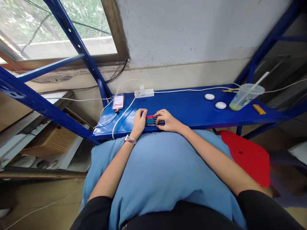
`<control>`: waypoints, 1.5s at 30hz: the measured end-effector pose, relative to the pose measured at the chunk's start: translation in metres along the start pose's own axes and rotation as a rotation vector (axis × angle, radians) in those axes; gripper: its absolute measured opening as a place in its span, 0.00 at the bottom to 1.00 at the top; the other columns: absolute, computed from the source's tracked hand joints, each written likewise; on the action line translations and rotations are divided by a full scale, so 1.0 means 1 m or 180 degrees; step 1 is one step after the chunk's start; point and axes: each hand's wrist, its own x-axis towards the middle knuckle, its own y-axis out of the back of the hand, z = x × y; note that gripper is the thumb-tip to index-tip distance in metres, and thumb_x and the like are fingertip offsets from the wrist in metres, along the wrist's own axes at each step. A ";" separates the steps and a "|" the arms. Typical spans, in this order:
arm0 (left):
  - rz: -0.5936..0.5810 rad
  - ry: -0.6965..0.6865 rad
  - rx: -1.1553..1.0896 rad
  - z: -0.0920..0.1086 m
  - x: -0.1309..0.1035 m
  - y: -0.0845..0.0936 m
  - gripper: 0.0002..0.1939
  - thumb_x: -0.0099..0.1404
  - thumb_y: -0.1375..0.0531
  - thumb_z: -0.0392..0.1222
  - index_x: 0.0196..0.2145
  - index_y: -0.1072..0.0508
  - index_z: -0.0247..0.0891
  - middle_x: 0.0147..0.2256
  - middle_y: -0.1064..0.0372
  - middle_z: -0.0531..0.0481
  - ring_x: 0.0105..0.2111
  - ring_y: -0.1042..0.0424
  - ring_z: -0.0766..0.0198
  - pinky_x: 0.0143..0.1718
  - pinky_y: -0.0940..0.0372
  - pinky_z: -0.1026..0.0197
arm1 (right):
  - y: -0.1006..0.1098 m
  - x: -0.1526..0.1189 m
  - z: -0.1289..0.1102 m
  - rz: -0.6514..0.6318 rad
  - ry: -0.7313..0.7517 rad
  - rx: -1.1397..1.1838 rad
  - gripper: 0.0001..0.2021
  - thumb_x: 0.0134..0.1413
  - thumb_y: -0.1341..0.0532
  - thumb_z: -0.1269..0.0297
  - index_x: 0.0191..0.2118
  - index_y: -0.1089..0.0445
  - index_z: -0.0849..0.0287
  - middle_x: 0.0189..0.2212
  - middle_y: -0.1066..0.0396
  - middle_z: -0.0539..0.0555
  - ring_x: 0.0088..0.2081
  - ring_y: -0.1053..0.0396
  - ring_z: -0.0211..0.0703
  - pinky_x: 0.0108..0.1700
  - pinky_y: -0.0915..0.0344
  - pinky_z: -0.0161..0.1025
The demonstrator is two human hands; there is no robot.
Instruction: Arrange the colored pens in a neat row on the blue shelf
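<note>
Blue metal forms the narrow shelf (192,110) that serves as a worktop, and a small bundle of coloured pens (151,120) lies at its near edge, straight ahead of the person. Both hands bracket it: the left hand (139,121) presses in from one end and the right hand (168,121) from the other, fingers curled down onto the pens, so the row looks squeezed together and kept level against the flat surface. Each hand is closed on the bundle rather than spread. A blue cushion (163,172) on the lap props the forearms. Further along stand two white discs (215,101), a plastic cup (244,96) with a straw and a small orange object (259,109), well apart from the hands; a power strip (144,93) and its white cables (120,118) lie to the left.
</note>
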 end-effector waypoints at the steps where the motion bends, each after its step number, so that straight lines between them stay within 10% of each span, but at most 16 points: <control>1: -0.0028 -0.0040 -0.0009 0.001 -0.001 0.000 0.10 0.78 0.43 0.49 0.45 0.24 0.44 0.51 0.21 0.44 0.57 0.26 0.52 0.64 0.35 0.50 | -0.001 0.000 0.001 0.0005 0.0021 0.0007 0.06 0.55 0.30 0.71 0.34 0.21 0.51 0.55 0.22 0.57 0.63 0.33 0.59 0.68 0.35 0.63; 18: -0.0475 -0.0999 0.0203 0.029 -0.008 0.015 0.08 0.72 0.33 0.49 0.44 0.17 0.45 0.44 0.17 0.46 0.48 0.21 0.51 0.55 0.28 0.47 | 0.008 0.004 -0.006 0.1025 -0.0663 0.0229 0.08 0.69 0.35 0.55 0.41 0.23 0.52 0.36 0.21 0.53 0.41 0.24 0.50 0.47 0.29 0.46; 32: 0.0250 -0.1047 -0.0050 0.015 -0.003 0.012 0.05 0.70 0.30 0.41 0.43 0.15 0.43 0.42 0.16 0.47 0.45 0.19 0.53 0.51 0.25 0.49 | 0.016 0.010 0.009 0.1495 -0.2311 0.3394 0.15 0.46 0.19 0.58 0.36 0.18 0.60 0.29 0.20 0.55 0.28 0.24 0.40 0.29 0.23 0.35; 45: -0.0249 -0.0427 -0.0373 0.010 0.001 0.015 0.05 0.65 0.27 0.43 0.39 0.13 0.42 0.41 0.14 0.44 0.44 0.16 0.48 0.50 0.25 0.47 | 0.030 0.010 0.011 0.1514 -0.1615 0.2743 0.24 0.39 0.17 0.45 0.35 0.15 0.60 0.27 0.19 0.54 0.26 0.23 0.42 0.32 0.17 0.41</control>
